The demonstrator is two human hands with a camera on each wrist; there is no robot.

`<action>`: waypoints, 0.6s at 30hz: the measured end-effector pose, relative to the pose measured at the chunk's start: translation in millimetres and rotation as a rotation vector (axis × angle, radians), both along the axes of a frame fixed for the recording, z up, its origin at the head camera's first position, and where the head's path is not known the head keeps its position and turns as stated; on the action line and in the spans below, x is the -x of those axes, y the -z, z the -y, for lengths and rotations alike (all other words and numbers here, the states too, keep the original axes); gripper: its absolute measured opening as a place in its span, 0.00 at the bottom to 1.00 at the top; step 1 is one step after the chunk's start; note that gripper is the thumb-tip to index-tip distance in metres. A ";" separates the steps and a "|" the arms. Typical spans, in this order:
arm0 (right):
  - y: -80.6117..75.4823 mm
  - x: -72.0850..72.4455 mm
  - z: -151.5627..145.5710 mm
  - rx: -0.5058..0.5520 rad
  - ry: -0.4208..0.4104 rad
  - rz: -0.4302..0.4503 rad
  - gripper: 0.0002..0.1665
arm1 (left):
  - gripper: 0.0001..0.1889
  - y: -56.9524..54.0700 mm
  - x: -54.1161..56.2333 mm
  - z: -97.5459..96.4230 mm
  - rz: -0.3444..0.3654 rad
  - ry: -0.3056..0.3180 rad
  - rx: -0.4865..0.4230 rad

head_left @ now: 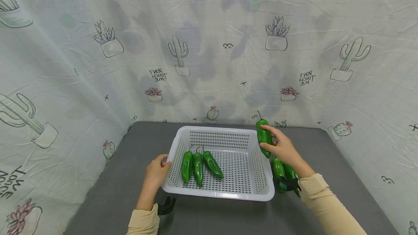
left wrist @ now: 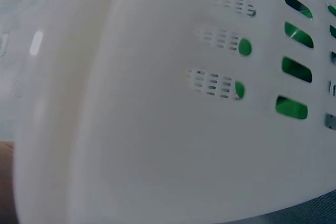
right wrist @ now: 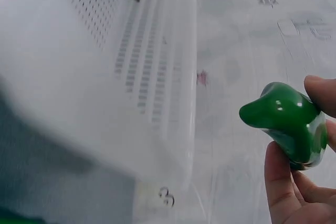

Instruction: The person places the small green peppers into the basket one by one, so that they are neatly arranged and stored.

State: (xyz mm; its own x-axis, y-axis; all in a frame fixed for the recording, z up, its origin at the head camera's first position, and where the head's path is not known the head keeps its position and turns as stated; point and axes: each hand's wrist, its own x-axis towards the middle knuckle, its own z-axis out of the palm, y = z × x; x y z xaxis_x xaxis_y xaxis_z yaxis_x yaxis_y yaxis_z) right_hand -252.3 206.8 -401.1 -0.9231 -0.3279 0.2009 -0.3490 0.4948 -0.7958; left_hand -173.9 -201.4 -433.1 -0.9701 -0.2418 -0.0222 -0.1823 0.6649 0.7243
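Observation:
A white plastic basket (head_left: 228, 195) with slotted walls stands on the dark table, and three green peppers lie side by side in its left half; one is this pepper (head_left: 197, 168). My left hand (head_left: 156, 171) grips the basket's left rim. In the left wrist view the basket's side wall (left wrist: 147, 119) fills the picture, with green showing through its slots. My right hand (head_left: 282, 148) holds another green pepper (head_left: 263, 133) between thumb and fingers, stem up, over the basket's right rim. In the right wrist view this pepper (right wrist: 289, 119) appears with its tip toward the camera.
More green peppers (head_left: 278, 169) lie on the table (head_left: 313, 155) just right of the basket, partly hidden under my right wrist. A patterned curtain (head_left: 212, 46) with cactus drawings hangs behind the table and along both sides.

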 end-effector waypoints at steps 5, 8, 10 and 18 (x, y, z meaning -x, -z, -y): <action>0.2 5.8 21.1 -0.023 -0.039 0.014 0.38 | 0.22 0.0 0.7 0.2 -0.002 0.005 -0.006; 1.9 8.3 33.1 -0.048 -0.051 0.034 0.38 | 0.22 -0.1 0.8 -0.1 -0.001 0.004 -0.011; 4.6 9.3 39.8 -0.052 -0.063 0.051 0.38 | 0.22 0.5 0.9 -0.3 0.002 0.001 -0.014; 18.0 13.0 65.8 -0.058 -0.117 0.108 0.36 | 0.22 2.1 -0.2 -0.7 -0.003 -0.020 -0.010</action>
